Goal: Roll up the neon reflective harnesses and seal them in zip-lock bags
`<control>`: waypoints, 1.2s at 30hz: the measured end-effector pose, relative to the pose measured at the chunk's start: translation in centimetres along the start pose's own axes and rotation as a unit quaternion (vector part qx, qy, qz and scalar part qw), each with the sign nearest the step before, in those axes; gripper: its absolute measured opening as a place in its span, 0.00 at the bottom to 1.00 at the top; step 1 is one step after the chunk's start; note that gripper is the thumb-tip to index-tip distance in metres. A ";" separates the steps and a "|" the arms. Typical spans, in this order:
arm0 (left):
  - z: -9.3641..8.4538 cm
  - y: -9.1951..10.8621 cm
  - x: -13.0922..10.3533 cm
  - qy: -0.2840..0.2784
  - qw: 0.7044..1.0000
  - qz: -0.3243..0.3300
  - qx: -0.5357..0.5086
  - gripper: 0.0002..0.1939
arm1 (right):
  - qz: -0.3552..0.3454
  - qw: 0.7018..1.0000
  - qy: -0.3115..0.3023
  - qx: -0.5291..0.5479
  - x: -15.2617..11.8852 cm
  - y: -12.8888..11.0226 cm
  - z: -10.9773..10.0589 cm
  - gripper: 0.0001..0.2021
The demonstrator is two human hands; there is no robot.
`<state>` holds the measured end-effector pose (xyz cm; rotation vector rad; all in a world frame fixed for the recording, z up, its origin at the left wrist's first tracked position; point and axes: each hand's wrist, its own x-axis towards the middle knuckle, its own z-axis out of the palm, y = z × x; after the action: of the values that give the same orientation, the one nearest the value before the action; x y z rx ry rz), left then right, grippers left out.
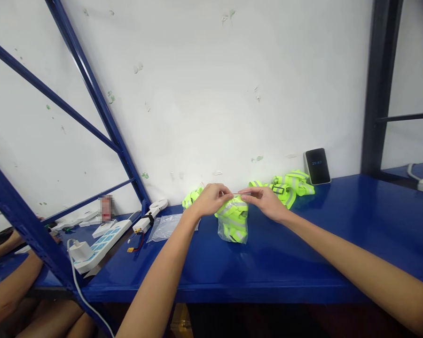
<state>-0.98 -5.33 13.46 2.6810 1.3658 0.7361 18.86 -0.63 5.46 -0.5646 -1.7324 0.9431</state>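
A clear plastic bag (233,223) with a folded neon-yellow reflective vest or strap inside hangs upright above the blue tabletop, or just touches it; I cannot tell which. My left hand (213,197) pinches the top edge of the bag at its left side. At the right side of that same edge, my right hand (264,201) grips it between thumb and fingers. More neon-yellow reflective straps (291,188) with a dark buckle lie in a loose heap behind my right hand. Another neon-yellow piece (191,198) shows partly behind my left hand.
Flat clear plastic bags (165,227) lie left of my left arm. Beyond them are a white handheld fan (158,205), a battery with wires (141,227) and a power strip (104,244). A clock display (317,166) leans against the wall. Another person's arms (17,272) show at far left.
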 end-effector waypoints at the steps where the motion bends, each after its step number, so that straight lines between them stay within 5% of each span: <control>1: 0.0 -0.1 -0.1 0.003 1.000 -0.006 -0.006 0.13 | 0.005 1.000 0.004 0.003 0.0 0.1 -0.1 0.18; 26: -0.4 0.8 -0.7 -0.032 0.999 -0.002 -0.024 0.11 | -0.068 0.996 0.053 -0.036 -0.9 -0.6 1.4 0.13; 36: 0.4 1.1 -1.1 -0.012 0.999 0.003 -0.053 0.14 | -0.056 0.997 0.007 -0.058 -0.8 -1.3 1.1 0.14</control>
<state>-0.54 -6.82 12.95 2.6049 1.2755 0.7511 18.23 -2.29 5.91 -0.5420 -1.7957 0.7626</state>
